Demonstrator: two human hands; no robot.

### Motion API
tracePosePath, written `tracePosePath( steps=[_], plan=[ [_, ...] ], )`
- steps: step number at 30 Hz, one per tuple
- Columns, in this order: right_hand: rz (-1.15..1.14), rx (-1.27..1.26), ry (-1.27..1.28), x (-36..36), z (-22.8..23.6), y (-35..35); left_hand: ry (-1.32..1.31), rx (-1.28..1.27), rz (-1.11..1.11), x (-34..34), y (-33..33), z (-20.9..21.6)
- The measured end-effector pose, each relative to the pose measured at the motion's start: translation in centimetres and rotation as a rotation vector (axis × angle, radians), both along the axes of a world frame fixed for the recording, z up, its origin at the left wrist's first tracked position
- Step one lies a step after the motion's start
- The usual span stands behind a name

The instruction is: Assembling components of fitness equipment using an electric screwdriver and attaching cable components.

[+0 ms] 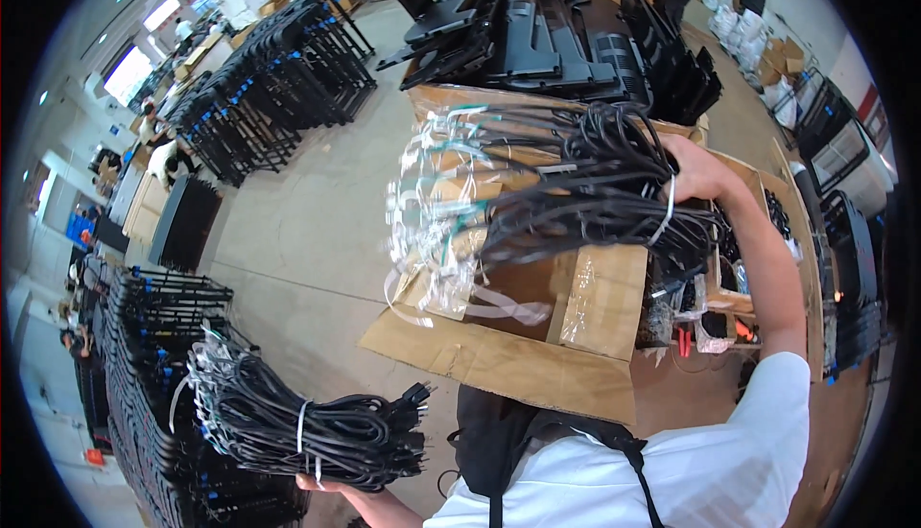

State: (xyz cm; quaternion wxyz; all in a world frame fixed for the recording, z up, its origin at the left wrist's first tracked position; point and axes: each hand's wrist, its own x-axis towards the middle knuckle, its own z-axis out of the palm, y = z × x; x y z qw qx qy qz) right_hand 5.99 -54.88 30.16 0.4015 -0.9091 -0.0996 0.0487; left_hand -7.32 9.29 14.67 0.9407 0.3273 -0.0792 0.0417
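With my right hand (698, 169) I grip a large bundle of black power cords (585, 207), tied with a white strap, above an open cardboard box (518, 355). The bundle's left end carries white and green wire ends and clear plastic, blurred by motion. Low on the left, my left hand (324, 483) holds a second bundle of black power cords (331, 437) from below. White ties run round this bundle; black plugs show at its right end, pale wire ends at its left. Most of the left fingers are hidden under the cords.
Black plastic panels (547, 39) fill a big carton beyond the box. Rows of black metal frames (269, 87) stand far left, with more frames (153, 384) at near left. Wooden bins (734, 283) with small parts are at right. People work in the left background.
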Motion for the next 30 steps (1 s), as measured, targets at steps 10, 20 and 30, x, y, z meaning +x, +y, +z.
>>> tracePosePath(
  steps=[10,20,30],
  plan=[
    [-0.030,0.661,0.406,6.6,-11.2,0.0,0.390,-0.077,0.211,-4.1,-9.2,-6.2],
    [-0.179,0.861,0.543,-0.3,-22.2,2.8,0.587,-0.181,-0.228,1.8,-20.3,-8.2],
    [-0.149,-0.120,-0.221,1.0,6.5,-7.0,0.639,-0.273,-0.334,7.4,-25.0,-11.3]
  ],
)
